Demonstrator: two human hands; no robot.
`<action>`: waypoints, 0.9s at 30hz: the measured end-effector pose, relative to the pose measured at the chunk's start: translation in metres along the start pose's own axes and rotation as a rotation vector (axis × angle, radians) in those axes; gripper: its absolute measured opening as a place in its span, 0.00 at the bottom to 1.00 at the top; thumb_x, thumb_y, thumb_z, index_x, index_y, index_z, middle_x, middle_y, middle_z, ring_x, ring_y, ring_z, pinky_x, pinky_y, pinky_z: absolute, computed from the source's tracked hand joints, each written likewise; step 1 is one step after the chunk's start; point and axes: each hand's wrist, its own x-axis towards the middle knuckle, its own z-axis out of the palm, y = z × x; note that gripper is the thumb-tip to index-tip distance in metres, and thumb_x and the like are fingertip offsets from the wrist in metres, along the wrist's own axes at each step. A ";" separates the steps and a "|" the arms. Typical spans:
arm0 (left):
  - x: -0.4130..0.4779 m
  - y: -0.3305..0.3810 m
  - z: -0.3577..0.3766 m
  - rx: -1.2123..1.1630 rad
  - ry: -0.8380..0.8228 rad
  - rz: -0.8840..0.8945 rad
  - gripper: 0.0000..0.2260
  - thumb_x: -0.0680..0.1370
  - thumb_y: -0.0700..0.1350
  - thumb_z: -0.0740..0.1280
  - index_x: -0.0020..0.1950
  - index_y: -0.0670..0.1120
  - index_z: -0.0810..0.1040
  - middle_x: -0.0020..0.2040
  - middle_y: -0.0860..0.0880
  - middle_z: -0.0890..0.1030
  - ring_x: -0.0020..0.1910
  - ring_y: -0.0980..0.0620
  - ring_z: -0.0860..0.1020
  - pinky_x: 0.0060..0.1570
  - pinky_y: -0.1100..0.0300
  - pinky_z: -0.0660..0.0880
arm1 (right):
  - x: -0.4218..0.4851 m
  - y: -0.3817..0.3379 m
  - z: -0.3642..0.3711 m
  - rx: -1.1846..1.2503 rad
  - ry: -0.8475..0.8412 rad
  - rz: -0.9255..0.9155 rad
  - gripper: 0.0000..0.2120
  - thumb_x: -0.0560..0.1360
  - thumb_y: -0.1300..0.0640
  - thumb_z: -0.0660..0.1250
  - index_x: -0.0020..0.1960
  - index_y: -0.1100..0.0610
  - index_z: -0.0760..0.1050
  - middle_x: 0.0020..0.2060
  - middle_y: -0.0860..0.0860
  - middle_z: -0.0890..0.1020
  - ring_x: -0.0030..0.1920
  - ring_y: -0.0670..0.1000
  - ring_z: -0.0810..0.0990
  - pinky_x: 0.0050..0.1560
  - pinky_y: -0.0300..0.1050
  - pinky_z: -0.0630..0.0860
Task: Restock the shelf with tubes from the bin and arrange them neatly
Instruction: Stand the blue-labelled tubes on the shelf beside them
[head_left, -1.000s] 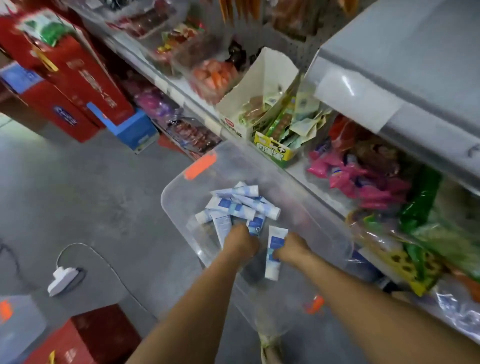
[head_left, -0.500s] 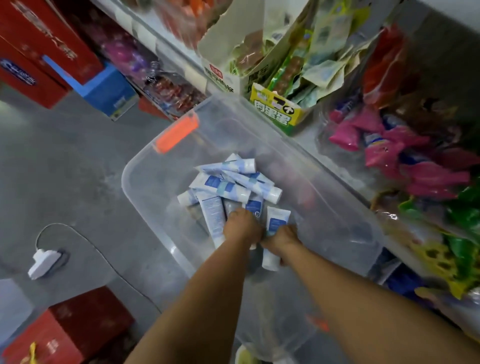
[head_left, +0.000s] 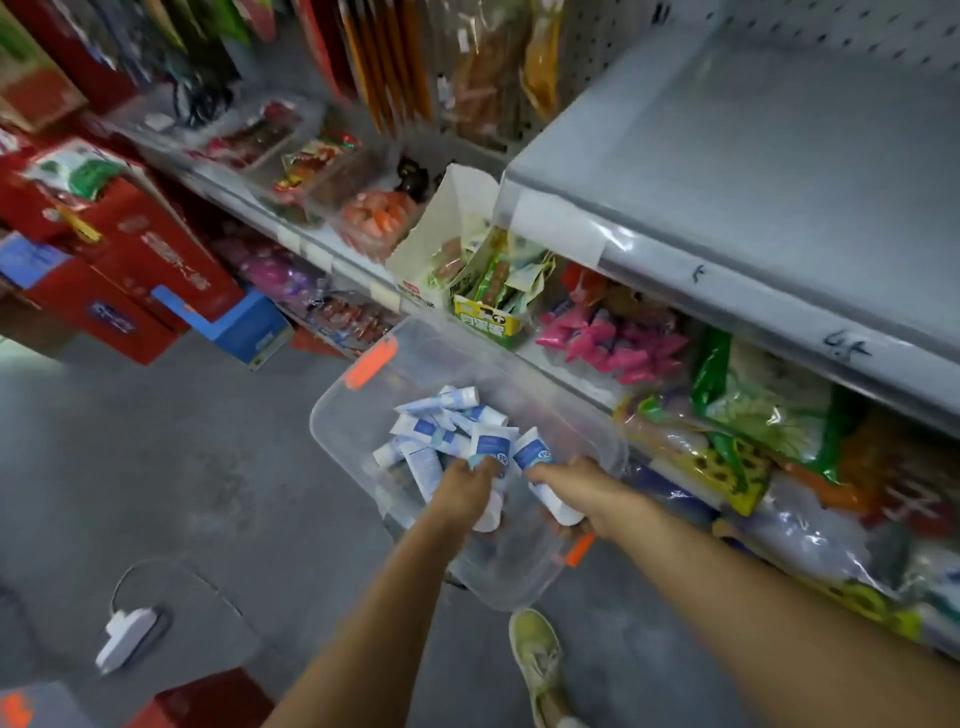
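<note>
A clear plastic bin (head_left: 337, 415) with orange latches stands on the floor and holds several white-and-blue tubes (head_left: 434, 431). Over the near part of the bin, my left hand (head_left: 462, 486) grips one tube (head_left: 491, 447), its cap end pointing down. Beside it, my right hand (head_left: 576, 491) holds another tube (head_left: 532, 452), also cap down. Both held tubes are raised above the pile. The grey metal shelf (head_left: 753, 171) at upper right is bare.
Snack packets fill the lower shelf (head_left: 623, 343) right of the bin, with an open carton (head_left: 452, 244) behind it. Red boxes (head_left: 135, 260) stand at left. A white plug and cable (head_left: 127, 631) lie on the floor. My shoe (head_left: 537, 660) is below the bin.
Both hands have lifted a tube each out of the pile. The camera has tilted up, bringing the bare grey shelf into view.
</note>
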 end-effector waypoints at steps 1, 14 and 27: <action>-0.015 0.001 0.001 0.016 -0.011 0.038 0.08 0.80 0.45 0.61 0.46 0.41 0.76 0.32 0.43 0.78 0.29 0.47 0.75 0.32 0.60 0.72 | -0.017 0.001 -0.005 0.021 0.019 -0.024 0.15 0.73 0.55 0.67 0.54 0.64 0.72 0.29 0.57 0.75 0.22 0.53 0.73 0.27 0.44 0.73; -0.211 0.037 0.065 0.176 -0.283 0.603 0.09 0.77 0.32 0.66 0.56 0.40 0.77 0.51 0.42 0.83 0.43 0.49 0.81 0.43 0.56 0.79 | -0.230 0.061 -0.105 0.278 0.172 -0.427 0.22 0.63 0.61 0.69 0.57 0.59 0.77 0.43 0.56 0.84 0.35 0.48 0.81 0.29 0.39 0.77; -0.399 0.074 0.251 0.243 -0.404 1.000 0.15 0.74 0.36 0.72 0.57 0.47 0.75 0.53 0.48 0.83 0.52 0.51 0.82 0.52 0.51 0.80 | -0.403 0.153 -0.283 0.339 0.469 -0.767 0.23 0.69 0.70 0.72 0.61 0.59 0.73 0.54 0.55 0.83 0.51 0.53 0.83 0.52 0.49 0.80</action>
